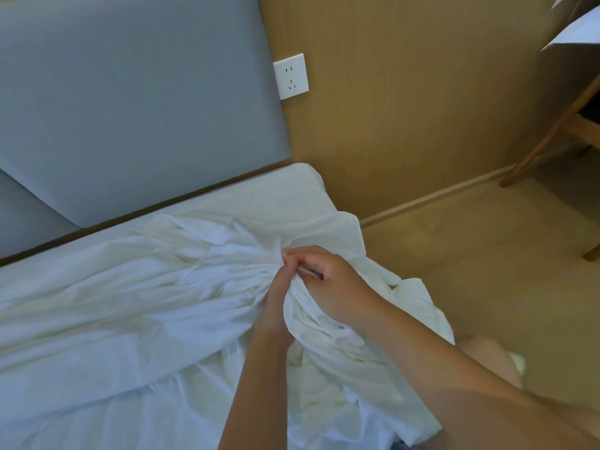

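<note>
white crumpled bed sheet (pixel 146 287) gathered at the bed's corner by two bare hands

the sheet is spread over the mattress from 9 o'clock to the centre. its bunched part is held just right of centre, and loose folds are hung over the bed edge toward 5 o'clock. the left hand (pixel 276 297) is curled round the gathered cloth and half covered by a fold. the right hand (pixel 331 280) is closed over the same bunch from 4 o'clock, its fingertips pinched on the pleats beside the left hand's. a grey padded headboard (pixel 130 92) is seen at 10 o'clock. a tan wood-grain wall panel (pixel 422 92) is seen at 1 o'clock, with a white square wall socket (pixel 290 76) set just beside the headboard. a beige floor (pixel 487 248), edged by a pale skirting strip (pixel 438 193), is shown at 3 o'clock. slanted light wooden furniture legs (pixel 552 131) are stood on it at 2 o'clock.
</note>
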The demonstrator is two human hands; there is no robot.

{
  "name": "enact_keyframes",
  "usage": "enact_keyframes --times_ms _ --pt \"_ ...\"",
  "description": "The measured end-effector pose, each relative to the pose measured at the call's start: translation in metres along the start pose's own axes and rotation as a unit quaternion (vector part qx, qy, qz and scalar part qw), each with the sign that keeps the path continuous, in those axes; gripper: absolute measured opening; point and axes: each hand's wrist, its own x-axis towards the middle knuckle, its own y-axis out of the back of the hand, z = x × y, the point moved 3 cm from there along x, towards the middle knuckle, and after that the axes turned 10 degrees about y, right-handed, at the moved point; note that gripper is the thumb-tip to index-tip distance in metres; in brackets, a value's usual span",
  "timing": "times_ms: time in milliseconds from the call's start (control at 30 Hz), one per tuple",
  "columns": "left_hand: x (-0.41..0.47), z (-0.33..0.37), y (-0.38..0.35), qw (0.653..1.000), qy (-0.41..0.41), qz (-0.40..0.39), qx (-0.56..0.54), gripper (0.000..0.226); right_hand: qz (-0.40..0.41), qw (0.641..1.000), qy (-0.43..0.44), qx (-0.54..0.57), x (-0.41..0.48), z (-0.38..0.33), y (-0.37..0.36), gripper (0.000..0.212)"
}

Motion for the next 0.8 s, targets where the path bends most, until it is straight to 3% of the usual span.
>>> enact_keyframes --times_ms 133,267,333,400,467,533,567,600,667,700,733,800 --pt "0.007 0.005 0.005 1.000 0.007 0.020 0.022 0.043 -0.067 0.996 -0.042 -0.036 -0.005 0.003 0.012 0.040" --pt "0.009 -0.004 0.005 0.996 0.040 0.034 -0.068 0.030 -0.106 0.986 -0.016 -0.128 -0.004 0.001 0.006 0.045" --pt "0.009 -0.004 0.001 0.994 0.044 0.023 -0.097 0.029 -0.105 0.978 -0.010 -0.179 -0.008 0.008 0.006 0.053" --pt "0.009 -0.003 -0.006 0.996 0.049 -0.008 -0.076 0.035 -0.090 0.983 -0.009 -0.162 -0.023 0.015 0.009 0.062" --pt "0.007 -0.004 -0.013 0.990 0.077 -0.094 -0.067 0.045 0.005 0.997 0.009 -0.080 -0.039 0.018 0.019 0.060" --pt "0.006 -0.004 -0.016 0.984 0.101 -0.125 -0.081 0.050 0.182 0.982 0.000 -0.039 -0.044 0.031 0.043 0.051" --pt "0.008 -0.005 -0.015 0.982 0.100 -0.131 -0.096 0.055 0.233 0.971 -0.032 -0.038 -0.042 0.040 0.056 0.047" --pt "0.008 -0.005 -0.015 0.980 0.100 -0.134 -0.108 0.058 0.223 0.970 -0.081 -0.047 -0.038 0.047 0.064 0.047" --pt "0.008 -0.005 -0.017 0.978 0.114 -0.131 -0.115 0.063 0.087 0.981 -0.162 -0.064 -0.027 0.060 0.063 0.046" --pt "0.008 -0.004 -0.018 0.981 0.123 -0.113 -0.102 0.062 0.021 0.981 -0.176 -0.080 -0.022 0.063 0.059 0.033" --pt "0.007 -0.003 -0.018 0.983 0.136 -0.093 -0.085 0.058 -0.011 0.979 -0.175 -0.106 -0.017 0.061 0.057 0.013" --pt "0.007 0.000 -0.017 0.988 0.144 -0.041 -0.045 0.045 0.006 0.980 -0.109 -0.164 -0.001 0.049 0.059 0.033"
